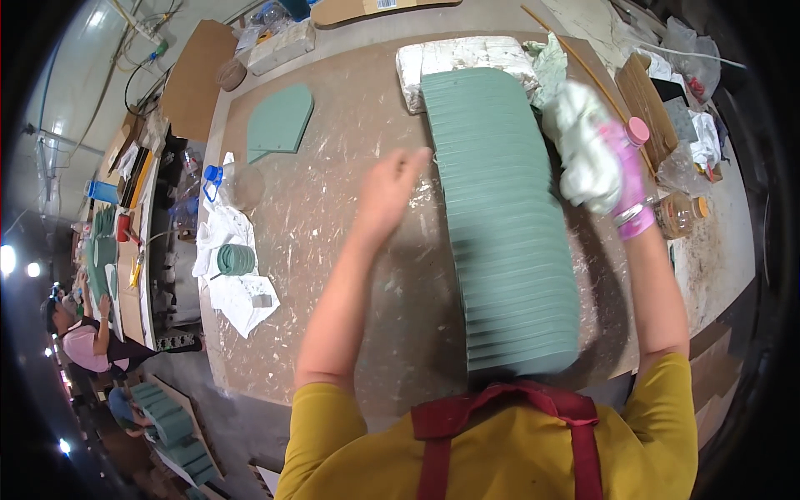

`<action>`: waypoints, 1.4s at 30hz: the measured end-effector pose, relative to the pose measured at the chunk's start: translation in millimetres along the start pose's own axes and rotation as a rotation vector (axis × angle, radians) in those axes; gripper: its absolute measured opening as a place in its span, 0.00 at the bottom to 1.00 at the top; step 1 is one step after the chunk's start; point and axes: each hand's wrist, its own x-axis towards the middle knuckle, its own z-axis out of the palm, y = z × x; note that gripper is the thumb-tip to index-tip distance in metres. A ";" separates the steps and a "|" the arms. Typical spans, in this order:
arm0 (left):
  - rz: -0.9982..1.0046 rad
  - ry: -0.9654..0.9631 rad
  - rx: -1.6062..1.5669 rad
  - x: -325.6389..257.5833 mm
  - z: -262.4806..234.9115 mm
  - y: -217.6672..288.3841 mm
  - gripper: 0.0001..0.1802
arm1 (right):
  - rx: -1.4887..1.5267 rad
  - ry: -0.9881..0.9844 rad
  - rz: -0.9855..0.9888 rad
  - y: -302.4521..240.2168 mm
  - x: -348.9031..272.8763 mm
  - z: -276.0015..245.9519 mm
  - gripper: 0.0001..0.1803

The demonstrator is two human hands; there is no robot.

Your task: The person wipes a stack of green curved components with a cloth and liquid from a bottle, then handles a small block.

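Observation:
A long row of sage-green slabs with rounded tops [508, 225], packed tightly face to face, runs from near my body to the back of the table. Left of the row is my bare left hand [390, 190], its fingers curled and slightly blurred; whether anything is in them is hidden. On the row's right side, my right hand [627, 171] wears a pink-purple glove and is closed on a bunched white cloth [581, 150]. The cloth hangs beside the slabs, near their upper right edge. A white, stained block [467, 52] stands behind the row's far end.
Two or so flat green pieces [280, 121] lie at the far left. White cloths [223, 229] with a green coil [236, 260] rest on the left edge. A thin stick [575, 58], a pink-capped bottle [637, 131] and an orange-capped bottle [679, 215] are at right. Another person [83, 337] works farther left.

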 end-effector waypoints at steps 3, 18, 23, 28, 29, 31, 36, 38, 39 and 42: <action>-0.075 -0.233 0.025 6.8 13.6 20.5 0.24 | -0.734 0.101 -0.134 47.8 -31.0 22.3 0.26; -0.186 -0.141 -0.669 23.6 10.4 11.8 0.58 | -0.923 0.058 -0.453 -24.5 51.5 2.1 0.20; -0.029 -0.208 -0.828 56.3 67.8 -0.1 0.52 | -1.353 -0.276 -0.511 15.6 108.5 37.6 0.14; -0.095 -0.253 -0.839 48.6 60.8 9.9 0.50 | -1.586 -0.435 -0.675 33.0 121.8 94.8 0.11; -0.148 -0.253 -0.863 47.7 58.7 12.5 0.50 | -1.490 -0.495 -0.697 38.8 128.2 95.8 0.12; -0.131 -0.254 -0.896 48.4 61.2 11.1 0.51 | -1.211 -0.510 -0.422 35.1 137.8 88.7 0.14; -0.108 -0.251 -0.999 47.9 67.5 13.2 0.51 | -1.197 -0.294 -0.334 -1.8 134.7 -0.1 0.14; -0.082 -0.235 -0.986 52.3 68.6 2.3 0.51 | -1.195 -0.276 -0.376 7.9 120.7 31.2 0.13; -0.049 -0.233 -0.971 52.0 69.1 -1.7 0.51 | -1.244 -0.261 -0.314 5.5 115.2 57.7 0.13; -0.052 -0.205 -0.960 50.5 67.8 2.4 0.46 | -1.393 -0.534 -0.486 38.5 134.7 108.7 0.14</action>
